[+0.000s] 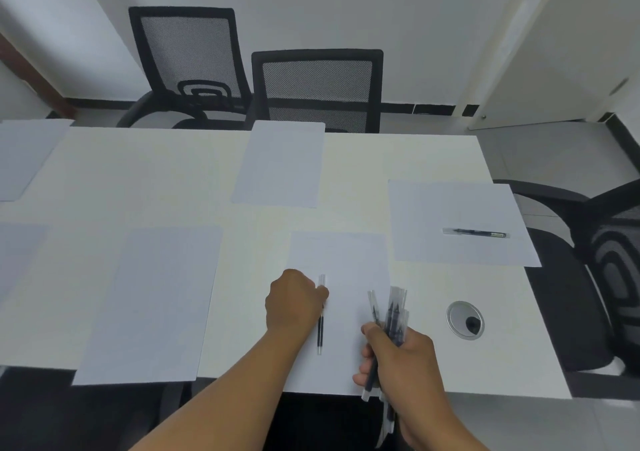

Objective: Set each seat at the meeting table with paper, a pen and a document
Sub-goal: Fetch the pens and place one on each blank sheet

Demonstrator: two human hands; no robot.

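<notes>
A wrapped pen (320,326) lies lengthwise on the near sheet of paper (341,263), its clear cap end pointing away from the person. The left hand (294,301) sits curled over its upper half, fingers (322,292) closed on the barrel just below the cap; the lower half runs free toward the bench edge. Just right, over the same sheet, the right hand (398,353) has its fingers clamped around a bundle of pens (393,315), tips fanning upward. On the right-end sheet (457,208) a second pen (476,233) lies crosswise. More sheets lie on the white bench (138,187), near-left (152,298) and far-centre (280,163). A round cable grommet (464,319) sits right of the bundle. Black mesh chairs (317,87) stand beyond.
</notes>
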